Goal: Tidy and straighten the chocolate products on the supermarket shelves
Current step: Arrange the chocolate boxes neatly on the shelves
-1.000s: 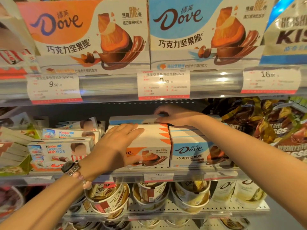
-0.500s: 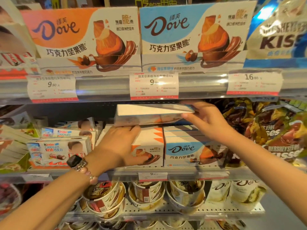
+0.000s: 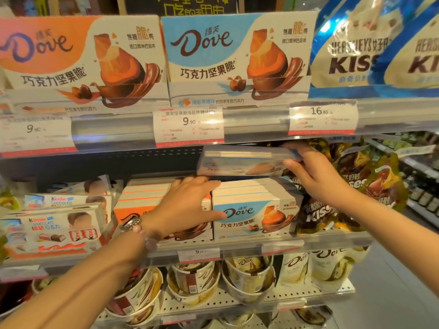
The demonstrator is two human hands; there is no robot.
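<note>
Right hand (image 3: 316, 176) pinches the flat blue-and-white Dove carton (image 3: 244, 162) by its end, centre frame above the stack. Left hand (image 3: 187, 205), spread, steadies the orange Dove boxes (image 3: 142, 198). Light, stiff card; I'd grip edges.

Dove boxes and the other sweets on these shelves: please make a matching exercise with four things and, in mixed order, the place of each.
Things:
1. lifted box
2. blue Dove box
3. Kinder boxes
4. Hershey's bags

Places:
A. far left of the middle shelf
B. held by the right hand, above the stack
C. right end of the middle shelf
D. front of the middle shelf, beside the left hand

Pairs: 1-B, 2-D, 3-A, 4-C
</note>
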